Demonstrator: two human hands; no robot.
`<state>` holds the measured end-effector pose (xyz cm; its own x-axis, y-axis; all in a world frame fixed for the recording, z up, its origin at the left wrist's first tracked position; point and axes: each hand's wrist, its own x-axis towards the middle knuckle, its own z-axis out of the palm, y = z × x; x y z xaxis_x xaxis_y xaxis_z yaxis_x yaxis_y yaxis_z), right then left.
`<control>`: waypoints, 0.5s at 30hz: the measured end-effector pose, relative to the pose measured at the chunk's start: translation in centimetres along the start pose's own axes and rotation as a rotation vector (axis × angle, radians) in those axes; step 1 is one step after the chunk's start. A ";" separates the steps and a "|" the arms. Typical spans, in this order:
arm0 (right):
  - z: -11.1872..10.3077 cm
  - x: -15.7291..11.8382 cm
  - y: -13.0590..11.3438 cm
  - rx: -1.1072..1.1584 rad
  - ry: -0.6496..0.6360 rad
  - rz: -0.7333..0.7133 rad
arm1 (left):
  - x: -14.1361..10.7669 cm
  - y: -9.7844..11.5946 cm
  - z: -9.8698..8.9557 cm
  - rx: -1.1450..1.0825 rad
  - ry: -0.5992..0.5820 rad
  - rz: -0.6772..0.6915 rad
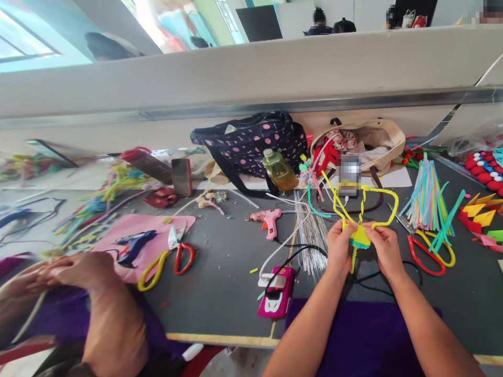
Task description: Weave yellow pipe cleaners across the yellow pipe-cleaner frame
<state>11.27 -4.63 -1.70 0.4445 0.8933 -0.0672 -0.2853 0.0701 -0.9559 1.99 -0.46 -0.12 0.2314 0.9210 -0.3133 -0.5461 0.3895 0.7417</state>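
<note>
Between my two hands is a yellow pipe-cleaner figure (359,234) with a turquoise lower edge on its body. Loops and straight stems of yellow pipe cleaner rise from it, and one short stem points down. My left hand (340,243) pinches its left side, while my right hand (383,243) pinches the right side. Fingertips of both hands nearly meet on the yellow body. Red-and-yellow scissors (428,254) lie to the right of my right hand. Left of my left hand, a bundle of thin metallic wires (312,235) rests on the table.
A pink glue gun (269,220) and a magenta power strip (277,293) with cables lie left. Pastel pipe cleaners (426,196) stand bunched at right. Behind are a dark patterned bag (251,141), a bottle (279,170) and a beige tote (389,144). A co-worker's hands (74,269) are at far left.
</note>
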 end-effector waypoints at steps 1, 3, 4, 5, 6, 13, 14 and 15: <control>0.0 0.0 0.0 0.008 -0.006 0.001 | 0.0 0.0 0.0 -0.005 0.004 -0.005; -0.1 0.0 0.1 0.023 -0.018 0.001 | 0.0 0.1 0.0 -0.013 0.008 -0.012; -0.1 0.0 0.1 0.029 -0.024 0.000 | -0.1 0.2 0.0 -0.014 0.006 -0.013; -0.2 0.0 0.1 0.033 -0.033 -0.001 | -0.1 0.2 0.0 -0.012 0.003 -0.009; -0.2 0.0 0.1 0.032 -0.041 -0.003 | -0.1 0.3 0.0 -0.006 0.000 -0.003; -0.5 0.1 0.5 -0.020 -0.033 -0.036 | -0.1 0.4 0.0 0.012 -0.022 -0.006; -0.5 0.1 0.5 -0.033 -0.028 -0.035 | -0.1 0.4 0.0 0.002 -0.020 -0.006; -0.6 0.1 0.6 -0.043 -0.022 -0.035 | -0.1 0.4 0.0 -0.008 -0.018 -0.005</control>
<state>11.63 -4.71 -2.42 0.4345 0.9002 -0.0280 -0.2330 0.0823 -0.9690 1.75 -0.37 0.17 0.2479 0.9191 -0.3062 -0.5515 0.3937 0.7354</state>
